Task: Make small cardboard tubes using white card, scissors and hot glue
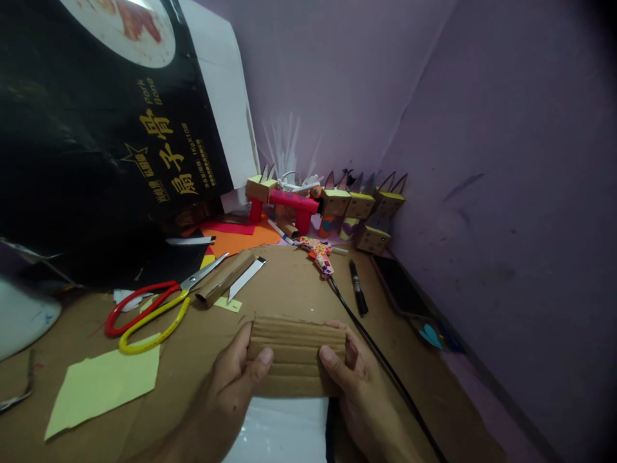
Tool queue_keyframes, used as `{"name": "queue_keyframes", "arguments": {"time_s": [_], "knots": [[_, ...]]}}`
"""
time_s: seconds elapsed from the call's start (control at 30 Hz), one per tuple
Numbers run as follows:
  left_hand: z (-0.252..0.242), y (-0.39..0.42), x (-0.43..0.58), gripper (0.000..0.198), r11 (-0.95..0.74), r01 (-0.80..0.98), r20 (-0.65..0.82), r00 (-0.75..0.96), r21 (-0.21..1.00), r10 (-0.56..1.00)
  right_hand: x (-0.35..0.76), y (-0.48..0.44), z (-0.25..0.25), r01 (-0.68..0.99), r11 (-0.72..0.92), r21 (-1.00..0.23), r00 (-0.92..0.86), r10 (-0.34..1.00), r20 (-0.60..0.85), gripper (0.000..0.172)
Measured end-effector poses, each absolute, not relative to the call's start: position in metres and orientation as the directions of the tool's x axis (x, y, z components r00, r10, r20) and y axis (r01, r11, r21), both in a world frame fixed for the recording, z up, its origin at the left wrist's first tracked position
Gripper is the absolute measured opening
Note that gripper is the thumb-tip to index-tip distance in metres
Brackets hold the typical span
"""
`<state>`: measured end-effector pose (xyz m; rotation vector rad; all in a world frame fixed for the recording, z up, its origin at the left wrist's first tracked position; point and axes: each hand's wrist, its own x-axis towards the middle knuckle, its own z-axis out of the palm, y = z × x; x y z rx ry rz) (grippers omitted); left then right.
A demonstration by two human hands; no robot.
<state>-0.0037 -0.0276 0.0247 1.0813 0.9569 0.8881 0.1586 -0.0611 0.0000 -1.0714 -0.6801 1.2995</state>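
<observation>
– Purple walls [491, 173] meet behind the far corner of the worktop [284, 292]. Where's the card [296, 370]?

– Held up toward the near edge, mid-width, above something white [284, 431] I can't identify.

– Grip?

– Left hand [231, 373] clamped on its left end, right hand [361, 386] on its right end. Thumbs on the near face, rest of each grip mostly hidden behind.

– How to handle it well?

– My take: thumbs level, even pressure, let any bend follow the ridges. Across them it'd likely kink. Go light, corrugations probably crush easily. Watch the black cord [376, 347] just beside the right hand; a snag could drag the glue gun [318, 252].

– Looks?

– Plain brown, corrugated, wider than tall. Ridges run end to end, darker crease lines between. Top edge slightly uneven. No print on the visible face. Back: can't tell.

– Nearby?

– Scissors [184, 291] and a tube [226, 280] toward the left edge. Marker [357, 289] and phone [402, 286] toward the right edge.
</observation>
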Motion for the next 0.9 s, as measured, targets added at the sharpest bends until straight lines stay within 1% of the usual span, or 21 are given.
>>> {"name": "queue_keyframes", "arguments": {"time_s": [0.1,0.17,0.23,0.3,0.4,0.47,0.53,0.63,0.7,0.8,0.9], "knots": [[0.022,-0.030,-0.003,0.046,0.218,-0.066,-0.181,0.356,0.974,0.917,0.157,-0.063,-0.004,-0.463,-0.067,-0.884,0.236,0.952,-0.196,0.048],[0.020,-0.033,-0.003,0.046,0.202,-0.053,-0.176,0.308,0.978,0.935,0.155,-0.064,-0.005,-0.483,-0.059,-0.874,0.251,0.947,-0.202,0.050],[0.019,-0.036,-0.002,0.047,0.201,-0.051,-0.183,0.240,0.978,0.953,0.155,-0.064,-0.006,-0.482,-0.049,-0.875,0.241,0.953,-0.186,0.045],[0.019,-0.037,-0.003,0.046,0.225,-0.062,-0.207,0.217,0.972,0.954,0.155,-0.065,-0.006,-0.469,-0.036,-0.883,0.224,0.962,-0.159,0.039],[0.022,-0.034,-0.005,0.046,0.314,-0.119,-0.267,0.298,0.942,0.916,0.157,-0.066,-0.004,-0.433,-0.033,-0.901,0.226,0.963,-0.145,0.038],[0.024,-0.030,-0.006,0.044,0.357,-0.126,-0.297,0.342,0.925,0.891,0.157,-0.066,-0.004,-0.409,-0.042,-0.912,0.234,0.961,-0.149,0.038],[0.026,-0.028,-0.006,0.041,0.319,-0.084,-0.284,0.289,0.944,0.914,0.157,-0.067,-0.003,-0.396,-0.058,-0.917,0.206,0.967,-0.150,0.037],[0.029,-0.027,-0.004,0.039,0.170,0.028,-0.173,0.154,0.985,0.973,0.154,-0.068,-0.005,-0.422,-0.078,-0.903,0.171,0.971,-0.164,0.037],[0.029,-0.027,-0.003,0.038,0.110,0.071,-0.118,0.127,0.991,0.985,0.153,-0.068,-0.007,-0.447,-0.077,-0.891,0.178,0.969,-0.174,0.038],[0.030,-0.028,-0.003,0.034,0.087,0.094,-0.098,0.125,0.992,0.987,0.151,-0.069,-0.008,-0.443,-0.065,-0.894,0.198,0.966,-0.169,0.039],[0.030,-0.028,-0.004,0.034,0.147,0.059,-0.155,0.165,0.987,0.974,0.151,-0.070,-0.007,-0.424,-0.066,-0.903,0.211,0.963,-0.169,0.039]]}}
